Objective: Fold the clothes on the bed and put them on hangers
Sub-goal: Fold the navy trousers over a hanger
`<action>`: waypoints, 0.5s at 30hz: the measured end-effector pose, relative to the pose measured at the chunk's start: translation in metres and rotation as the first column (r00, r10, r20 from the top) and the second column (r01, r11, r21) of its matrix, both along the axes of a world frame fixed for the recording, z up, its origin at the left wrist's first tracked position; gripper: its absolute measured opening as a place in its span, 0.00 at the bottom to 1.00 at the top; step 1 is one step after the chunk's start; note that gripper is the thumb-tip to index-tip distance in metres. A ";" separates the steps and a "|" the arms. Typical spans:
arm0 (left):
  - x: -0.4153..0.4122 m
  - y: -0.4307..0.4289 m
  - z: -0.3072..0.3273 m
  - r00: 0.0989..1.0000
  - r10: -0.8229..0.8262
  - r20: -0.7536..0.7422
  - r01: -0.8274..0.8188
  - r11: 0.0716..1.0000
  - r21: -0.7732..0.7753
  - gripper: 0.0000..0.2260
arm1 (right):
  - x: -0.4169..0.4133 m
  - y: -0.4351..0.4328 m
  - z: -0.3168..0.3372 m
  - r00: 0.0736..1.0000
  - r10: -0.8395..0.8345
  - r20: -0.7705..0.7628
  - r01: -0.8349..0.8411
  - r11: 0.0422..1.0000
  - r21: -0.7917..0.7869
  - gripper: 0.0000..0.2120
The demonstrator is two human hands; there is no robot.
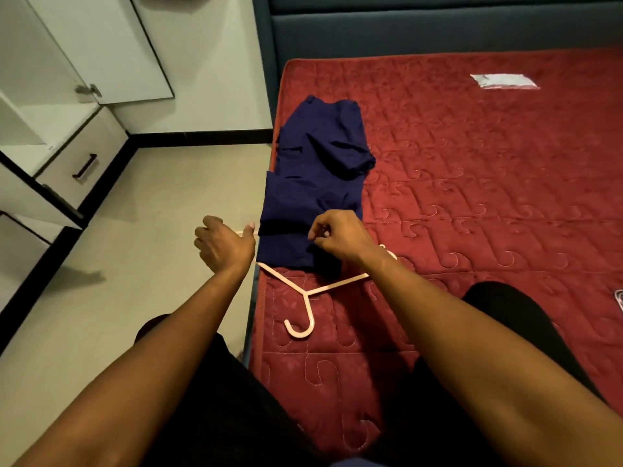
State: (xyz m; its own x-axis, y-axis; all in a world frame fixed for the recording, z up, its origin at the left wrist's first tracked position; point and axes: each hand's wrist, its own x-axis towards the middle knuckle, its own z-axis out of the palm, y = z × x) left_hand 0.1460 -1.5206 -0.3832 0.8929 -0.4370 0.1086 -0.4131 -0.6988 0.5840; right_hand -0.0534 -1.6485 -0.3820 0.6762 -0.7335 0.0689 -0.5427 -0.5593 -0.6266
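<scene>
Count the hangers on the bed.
1: the pink hanger lies on the mattress, partly under the navy garment. A pale thing at the right frame edge may be another.

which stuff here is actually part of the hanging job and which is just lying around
Part of the job: navy garment; pale hanger under its near end; left hand at the hanger's end; right hand pinching the garment.

Lying about: white label; drawer unit.

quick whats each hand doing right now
left hand: grips the left end of the white hanger
right hand: pinches the near part of the navy garment
</scene>
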 end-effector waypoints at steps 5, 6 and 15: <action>-0.002 0.003 0.001 0.705 0.035 -0.708 -0.238 0.953 -0.189 0.13 | 0.017 0.018 -0.008 0.960 0.170 -0.222 -0.166 0.985 0.039 0.15; -0.001 0.004 0.002 0.642 -0.004 -0.766 -0.255 0.942 -0.219 0.07 | 0.017 0.020 -0.006 0.956 0.176 -0.233 -0.172 0.984 0.039 0.15; 0.015 -0.008 0.041 0.489 -0.186 -0.852 -0.320 0.870 -0.374 0.04 | 0.008 0.009 0.035 0.930 0.295 -0.220 -0.195 0.902 0.386 0.38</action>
